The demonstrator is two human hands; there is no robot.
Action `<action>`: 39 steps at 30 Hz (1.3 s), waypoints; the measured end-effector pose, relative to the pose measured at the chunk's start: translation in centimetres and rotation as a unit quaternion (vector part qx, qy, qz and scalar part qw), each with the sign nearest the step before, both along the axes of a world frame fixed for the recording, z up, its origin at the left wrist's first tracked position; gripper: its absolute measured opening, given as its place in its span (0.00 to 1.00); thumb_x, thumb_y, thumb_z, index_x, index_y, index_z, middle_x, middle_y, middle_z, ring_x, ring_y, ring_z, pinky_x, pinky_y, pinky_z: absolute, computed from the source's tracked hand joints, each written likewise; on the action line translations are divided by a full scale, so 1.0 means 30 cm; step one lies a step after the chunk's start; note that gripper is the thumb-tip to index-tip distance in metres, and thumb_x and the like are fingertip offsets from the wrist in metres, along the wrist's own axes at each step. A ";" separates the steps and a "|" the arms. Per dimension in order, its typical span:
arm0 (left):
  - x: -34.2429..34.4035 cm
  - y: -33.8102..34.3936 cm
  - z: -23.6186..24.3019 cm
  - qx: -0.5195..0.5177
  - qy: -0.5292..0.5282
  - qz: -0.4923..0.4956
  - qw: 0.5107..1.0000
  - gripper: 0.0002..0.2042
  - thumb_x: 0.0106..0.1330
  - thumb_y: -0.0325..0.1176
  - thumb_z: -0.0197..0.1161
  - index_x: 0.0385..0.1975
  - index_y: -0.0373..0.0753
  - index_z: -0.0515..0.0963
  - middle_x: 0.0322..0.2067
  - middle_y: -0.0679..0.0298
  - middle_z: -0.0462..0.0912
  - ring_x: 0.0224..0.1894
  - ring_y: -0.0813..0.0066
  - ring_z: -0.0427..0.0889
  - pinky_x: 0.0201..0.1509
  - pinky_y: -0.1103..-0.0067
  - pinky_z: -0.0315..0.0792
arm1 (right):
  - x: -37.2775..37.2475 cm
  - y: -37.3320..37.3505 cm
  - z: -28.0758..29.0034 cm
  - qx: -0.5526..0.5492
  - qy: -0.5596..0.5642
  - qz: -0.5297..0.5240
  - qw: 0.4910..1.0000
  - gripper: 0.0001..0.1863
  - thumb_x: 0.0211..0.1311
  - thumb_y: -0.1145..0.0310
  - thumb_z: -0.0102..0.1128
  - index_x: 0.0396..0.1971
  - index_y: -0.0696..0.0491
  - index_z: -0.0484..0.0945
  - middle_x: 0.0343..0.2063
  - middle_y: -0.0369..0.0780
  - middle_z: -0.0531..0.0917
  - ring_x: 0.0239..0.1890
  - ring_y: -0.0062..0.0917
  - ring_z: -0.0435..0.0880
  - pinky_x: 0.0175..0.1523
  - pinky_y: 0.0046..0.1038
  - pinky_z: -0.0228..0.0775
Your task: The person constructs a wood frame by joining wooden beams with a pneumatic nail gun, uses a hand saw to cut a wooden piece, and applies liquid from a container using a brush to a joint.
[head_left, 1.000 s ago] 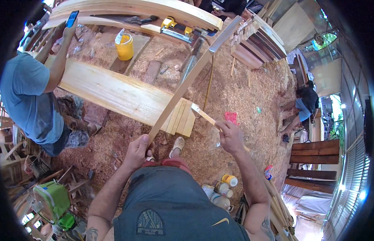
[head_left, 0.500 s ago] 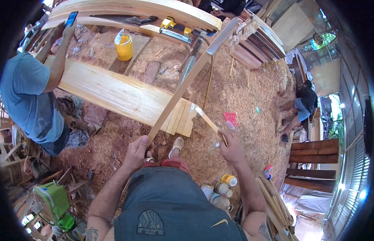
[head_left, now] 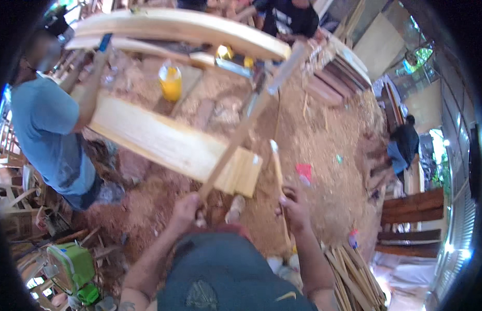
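My left hand (head_left: 185, 213) is closed round the near end of a long, narrow wooden strip (head_left: 235, 137), which slants up and away to the right. The strip's far end looks pale and shiny. To the right, my right hand (head_left: 295, 211) grips a thin wooden stick with a white tip (head_left: 278, 168); its tip points away from me and its lower end passes below my hand. Beneath the strip lies a wide pale board (head_left: 158, 136), with several short wood pieces (head_left: 246, 173) at its near right end. Motion blur softens the view.
A person in a blue shirt (head_left: 52, 129) stands at left with a phone (head_left: 104, 42). Beyond the board are a yellow bucket (head_left: 170, 85) and long curved timbers (head_left: 184, 31). Stacked planks (head_left: 336, 83) stand far right; wood strips (head_left: 355, 277) lie near right. Other people are farther off.
The view has shifted, so the scene sits lower and more to the right. The stick in my right hand has turned more upright. My left hand still holds the long strip.
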State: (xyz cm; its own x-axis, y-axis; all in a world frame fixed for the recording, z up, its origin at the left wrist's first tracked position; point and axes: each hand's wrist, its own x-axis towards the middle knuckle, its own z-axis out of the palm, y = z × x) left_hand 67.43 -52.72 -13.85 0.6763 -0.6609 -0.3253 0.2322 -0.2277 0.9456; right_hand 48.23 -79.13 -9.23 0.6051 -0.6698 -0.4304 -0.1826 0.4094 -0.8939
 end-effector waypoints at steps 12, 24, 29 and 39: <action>-0.001 -0.006 -0.050 -0.033 0.038 -0.009 0.999 0.22 0.78 0.50 0.45 0.38 0.35 0.76 0.24 0.70 0.73 0.24 0.84 0.73 0.28 0.82 0.68 | -0.076 -0.036 0.092 0.166 -0.304 0.033 0.938 0.27 0.61 0.62 0.61 0.57 0.61 0.72 0.42 0.48 0.82 0.40 0.39 0.86 0.47 0.40 0.81; 0.031 -0.026 -0.016 -0.014 0.033 -0.004 0.999 0.24 0.78 0.50 0.45 0.33 0.34 0.77 0.24 0.70 0.75 0.23 0.84 0.72 0.27 0.83 0.67 | 0.033 -0.141 0.096 -0.518 -0.076 0.039 0.851 0.09 0.67 0.74 0.59 0.47 0.55 0.77 0.26 0.35 0.78 0.28 0.18 0.78 0.31 0.23 0.71; 0.017 -0.014 -0.036 -0.025 0.040 -0.008 0.999 0.23 0.78 0.50 0.45 0.32 0.35 0.76 0.23 0.70 0.74 0.23 0.86 0.71 0.27 0.83 0.67 | 0.132 -0.171 0.133 -0.640 0.066 0.095 0.759 0.06 0.66 0.70 0.63 0.37 0.57 0.81 0.26 0.42 0.81 0.26 0.25 0.80 0.30 0.26 0.70; -0.005 0.006 0.041 -0.019 0.073 -0.001 0.997 0.23 0.78 0.51 0.44 0.33 0.36 0.75 0.25 0.73 0.72 0.23 0.87 0.69 0.26 0.85 0.65 | 0.318 -0.219 0.098 -0.667 -0.003 0.092 0.739 0.07 0.65 0.69 0.62 0.36 0.56 0.80 0.27 0.44 0.82 0.28 0.34 0.83 0.31 0.30 0.73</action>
State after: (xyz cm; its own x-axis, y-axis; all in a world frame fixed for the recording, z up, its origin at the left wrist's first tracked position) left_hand 67.28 -52.54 -12.63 0.6220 -0.6763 -0.3946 0.3679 -0.1923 0.9097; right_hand 57.77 -85.68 -6.30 0.7375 -0.4022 0.5425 -0.1207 -0.8689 -0.4800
